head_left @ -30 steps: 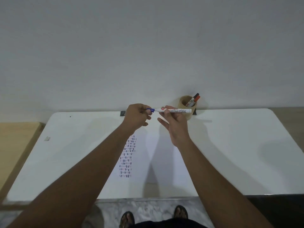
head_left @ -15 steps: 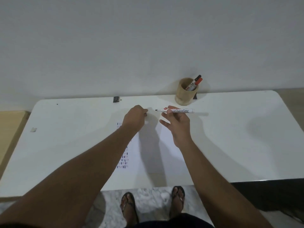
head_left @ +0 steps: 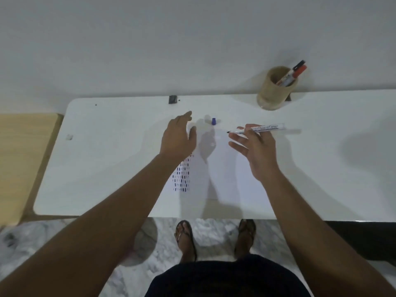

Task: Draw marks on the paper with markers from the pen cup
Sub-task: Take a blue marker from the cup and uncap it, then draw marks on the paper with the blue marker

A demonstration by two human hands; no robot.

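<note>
My right hand (head_left: 255,148) holds an uncapped white marker (head_left: 260,128) level above the table, its dark tip pointing left. The marker's blue cap (head_left: 213,121) stands on the table between my hands. My left hand (head_left: 179,138) hovers open just left of the cap, holding nothing. A white sheet of paper (head_left: 225,179) lies under both hands, with columns of short blue and dark marks (head_left: 182,176) along its left side. The tan pen cup (head_left: 276,87) stands at the table's back edge and holds two more markers (head_left: 294,72).
The white table (head_left: 107,157) runs along a white wall. A small black block (head_left: 172,99) sits at its back edge. A wooden surface (head_left: 19,157) adjoins on the left. My sandalled feet (head_left: 214,236) stand on a marble floor below the front edge.
My left hand pulled the blue cap off the marker, set it down on the table and opened. The view has tilted down towards the table.
</note>
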